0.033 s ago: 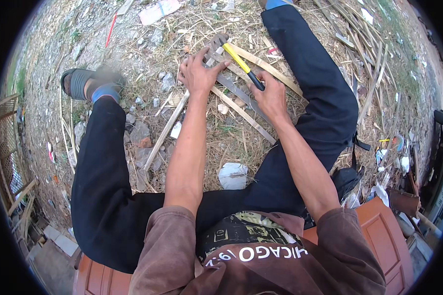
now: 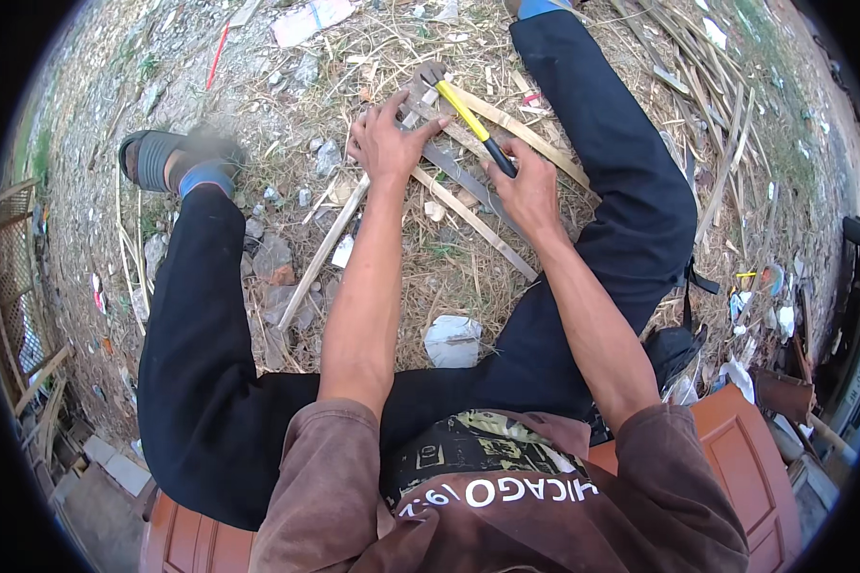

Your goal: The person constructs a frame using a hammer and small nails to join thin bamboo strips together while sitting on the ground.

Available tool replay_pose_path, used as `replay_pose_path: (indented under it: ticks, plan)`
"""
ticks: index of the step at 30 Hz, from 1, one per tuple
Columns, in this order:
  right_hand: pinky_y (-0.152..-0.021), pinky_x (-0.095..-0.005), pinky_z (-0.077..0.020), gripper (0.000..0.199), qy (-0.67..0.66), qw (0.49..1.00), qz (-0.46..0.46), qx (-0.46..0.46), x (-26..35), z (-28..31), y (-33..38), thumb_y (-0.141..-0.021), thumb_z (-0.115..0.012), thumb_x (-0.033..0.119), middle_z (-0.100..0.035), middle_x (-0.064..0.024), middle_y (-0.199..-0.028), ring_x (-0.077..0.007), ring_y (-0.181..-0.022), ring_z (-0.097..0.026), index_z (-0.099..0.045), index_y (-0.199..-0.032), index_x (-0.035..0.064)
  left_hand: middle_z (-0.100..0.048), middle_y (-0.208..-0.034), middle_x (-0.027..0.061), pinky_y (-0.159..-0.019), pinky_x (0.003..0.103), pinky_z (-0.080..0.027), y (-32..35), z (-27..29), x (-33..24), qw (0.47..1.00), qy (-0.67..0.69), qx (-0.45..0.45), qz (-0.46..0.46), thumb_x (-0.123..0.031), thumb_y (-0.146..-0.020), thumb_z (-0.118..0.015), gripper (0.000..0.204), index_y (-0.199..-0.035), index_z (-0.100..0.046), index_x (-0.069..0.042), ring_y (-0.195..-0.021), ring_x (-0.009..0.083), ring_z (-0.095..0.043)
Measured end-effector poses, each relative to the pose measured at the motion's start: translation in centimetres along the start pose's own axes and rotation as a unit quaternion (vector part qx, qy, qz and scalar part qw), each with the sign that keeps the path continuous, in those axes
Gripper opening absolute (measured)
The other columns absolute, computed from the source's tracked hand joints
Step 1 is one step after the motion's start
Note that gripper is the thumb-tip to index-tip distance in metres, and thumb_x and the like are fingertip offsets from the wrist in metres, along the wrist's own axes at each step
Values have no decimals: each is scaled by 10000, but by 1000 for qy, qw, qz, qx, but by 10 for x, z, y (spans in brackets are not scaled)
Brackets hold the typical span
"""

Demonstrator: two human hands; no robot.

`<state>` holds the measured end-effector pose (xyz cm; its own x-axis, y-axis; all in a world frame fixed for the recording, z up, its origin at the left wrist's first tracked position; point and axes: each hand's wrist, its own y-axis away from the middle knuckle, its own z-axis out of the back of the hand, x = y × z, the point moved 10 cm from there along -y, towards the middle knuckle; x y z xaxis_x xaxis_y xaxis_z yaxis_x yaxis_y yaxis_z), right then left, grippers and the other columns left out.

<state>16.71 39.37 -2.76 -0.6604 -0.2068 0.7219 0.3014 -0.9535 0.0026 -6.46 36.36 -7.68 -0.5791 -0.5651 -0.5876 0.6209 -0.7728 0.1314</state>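
Note:
My right hand [image 2: 527, 186] is closed round the black grip of a hammer [image 2: 468, 116] with a yellow and black handle. The hammer's dark metal head [image 2: 431, 73] is at the far end, just beyond my left hand [image 2: 388, 143]. That hand is bent over the upper end of a pale wooden strip [image 2: 325, 250], thumb pointing right and index finger forward; the fingertips are partly hidden. Beside it, a grey flat strip [image 2: 468, 183] slants toward my right thigh. Another thin wooden strip [image 2: 478, 226] lies below it, and a curved pale slat [image 2: 526, 134] passes behind the hammer.
My legs in black trousers spread on both sides over straw and rubble. A white block [image 2: 452, 342] lies between them. Long wooden strips [image 2: 726, 143] are piled at the right. Under me is a reddish-brown panelled board [image 2: 750, 463]. A lattice panel [image 2: 17, 286] stands at the left edge.

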Motion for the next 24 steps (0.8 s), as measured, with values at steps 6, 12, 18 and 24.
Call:
replay_pose_path:
  ticks: [6, 12, 18, 24]
  plan:
    - [-607, -485, -464, 253, -36, 994, -24, 104, 28, 6, 23, -962, -638, 243, -632, -245, -720, -414, -664, -648, -601, -1049, 9, -576, -1309, 58, -1114, 554, -215, 0, 0, 3, 1000, -2, -2, -3, -695, -589, -828, 893, -1346, -617, -272, -1327, 294, -390]
    - [-588, -536, -436, 230, -13, 993, 6, 115, 40, 6, 25, -998, -576, 256, -602, -242, -666, -459, -636, -612, -537, -1022, 31, -583, -1310, 71, -1112, 561, -212, -2, -1, 4, 1000, 1, 5, 2, -683, -587, -834, 885, -1343, -620, -277, -1333, 303, -380]
    - [-552, -573, -422, 211, 88, 985, 90, 116, 65, 7, 10, -1016, -529, 247, -587, -240, -613, -472, -594, -595, -494, -1042, 40, -586, -1301, 70, -1105, 579, -211, -4, 2, 4, 1000, 19, 5, 4, -674, -581, -838, 880, -1333, -629, -270, -1335, 310, -378]
    - [-529, -553, -411, 253, 42, 987, 114, 107, 72, 16, 6, -1036, -493, 298, -581, -226, -609, -455, -567, -588, -495, -1015, 46, -605, -1258, 63, -1088, 572, -220, -2, 1, 4, 1000, 29, -5, -2, -665, -565, -846, 854, -1307, -651, -289, -1337, 309, -373]
